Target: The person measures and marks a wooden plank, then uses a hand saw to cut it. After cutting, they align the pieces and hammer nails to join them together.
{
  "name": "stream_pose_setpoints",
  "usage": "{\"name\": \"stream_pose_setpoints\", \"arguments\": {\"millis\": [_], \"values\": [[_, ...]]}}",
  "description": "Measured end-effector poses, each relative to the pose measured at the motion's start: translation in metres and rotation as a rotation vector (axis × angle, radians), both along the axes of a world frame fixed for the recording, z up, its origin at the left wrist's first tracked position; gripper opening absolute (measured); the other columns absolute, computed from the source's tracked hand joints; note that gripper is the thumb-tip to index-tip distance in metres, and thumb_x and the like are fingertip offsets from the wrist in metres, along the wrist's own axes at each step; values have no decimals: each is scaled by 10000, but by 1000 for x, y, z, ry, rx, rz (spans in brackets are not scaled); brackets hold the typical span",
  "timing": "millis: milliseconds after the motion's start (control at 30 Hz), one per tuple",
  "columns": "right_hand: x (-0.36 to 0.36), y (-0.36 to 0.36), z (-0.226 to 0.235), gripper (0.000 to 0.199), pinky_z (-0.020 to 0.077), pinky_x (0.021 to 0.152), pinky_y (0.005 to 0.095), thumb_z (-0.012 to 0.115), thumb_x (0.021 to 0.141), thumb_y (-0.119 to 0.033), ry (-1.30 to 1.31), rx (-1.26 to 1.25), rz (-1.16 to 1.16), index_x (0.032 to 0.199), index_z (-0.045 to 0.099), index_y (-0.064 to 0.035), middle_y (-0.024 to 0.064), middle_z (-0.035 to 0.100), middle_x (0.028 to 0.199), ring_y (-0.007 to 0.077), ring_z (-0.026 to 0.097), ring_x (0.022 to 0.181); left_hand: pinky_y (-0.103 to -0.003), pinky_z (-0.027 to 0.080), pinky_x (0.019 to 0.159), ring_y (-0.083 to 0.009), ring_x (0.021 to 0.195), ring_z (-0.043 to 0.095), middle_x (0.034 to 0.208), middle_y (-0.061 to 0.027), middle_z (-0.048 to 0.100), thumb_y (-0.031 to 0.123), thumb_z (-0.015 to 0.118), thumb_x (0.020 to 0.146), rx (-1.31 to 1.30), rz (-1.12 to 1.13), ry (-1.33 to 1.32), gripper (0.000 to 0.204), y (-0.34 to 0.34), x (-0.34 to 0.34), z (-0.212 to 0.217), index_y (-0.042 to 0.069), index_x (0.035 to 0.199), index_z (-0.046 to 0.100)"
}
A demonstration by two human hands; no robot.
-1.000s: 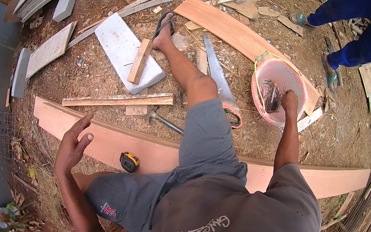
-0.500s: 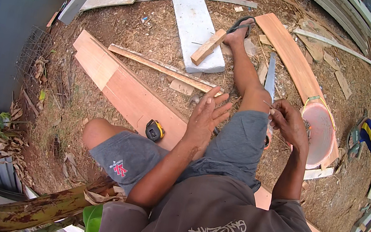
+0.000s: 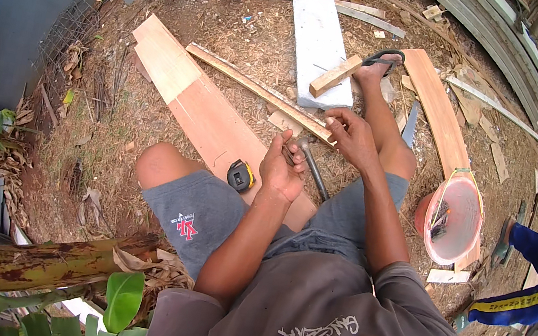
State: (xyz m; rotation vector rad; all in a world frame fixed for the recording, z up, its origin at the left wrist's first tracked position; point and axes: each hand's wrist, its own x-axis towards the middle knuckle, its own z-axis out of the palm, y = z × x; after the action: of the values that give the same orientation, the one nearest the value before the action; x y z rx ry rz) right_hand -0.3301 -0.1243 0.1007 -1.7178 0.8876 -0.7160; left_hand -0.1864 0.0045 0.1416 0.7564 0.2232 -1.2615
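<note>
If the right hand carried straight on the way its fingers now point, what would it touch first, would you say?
Probably the thin wooden strip: the right hand has its fingers pointing up-left, just at its near end, though depth is unclear.

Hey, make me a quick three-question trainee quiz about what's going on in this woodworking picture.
1. True or false: the left hand is closed around the hammer handle.
2. What lies on the long board beside the person's knee? A) tape measure B) chisel C) paintbrush
3. Fill in: the bucket on the person's right is coloured ____.

Key:
1. True; the right hand hovers near the thin wooden strip with fingers pinched, and what it holds is too small to tell.
2. A, the tape measure.
3. Pink.
</note>
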Motion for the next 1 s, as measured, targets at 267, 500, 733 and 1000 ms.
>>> {"name": "stream_pose_setpoints", "arguments": {"millis": [267,500,733,1000], "values": [[46,-98,-159,529,558,520,311,733,958,-276,196,581,-378,1350,537,21,150,684,1034,168,656,676,-209,256,332,-59,413,286,638,38,372,423,466,1111,-246,-20,-285,340,90,73,87,124,1009,594],[142,-133,-121,1021,506,991,548,699,885,-597,591,206,-463,1664,110,-299,267,391,1520,462,621,1216,-211,279,330,-67,406,301,615,31,349,414,449,1116,-155,101,-252,355,102,111,62,106,1013,592],[153,-158,-145,980,529,971,523,770,841,-369,528,220,-594,1636,203,-297,254,417,1391,480,643,1142,-213,280,334,-69,418,313,625,23,356,420,490,1103,-47,83,-408,346,112,118,38,99,1007,578],[72,-185,-171,670,546,829,342,680,925,-253,-428,556,-616,1553,449,-212,69,635,1276,174,625,1055,-214,271,348,-65,430,307,637,17,363,423,482,1107,10,25,-451,352,104,115,34,94,1017,569]]}}
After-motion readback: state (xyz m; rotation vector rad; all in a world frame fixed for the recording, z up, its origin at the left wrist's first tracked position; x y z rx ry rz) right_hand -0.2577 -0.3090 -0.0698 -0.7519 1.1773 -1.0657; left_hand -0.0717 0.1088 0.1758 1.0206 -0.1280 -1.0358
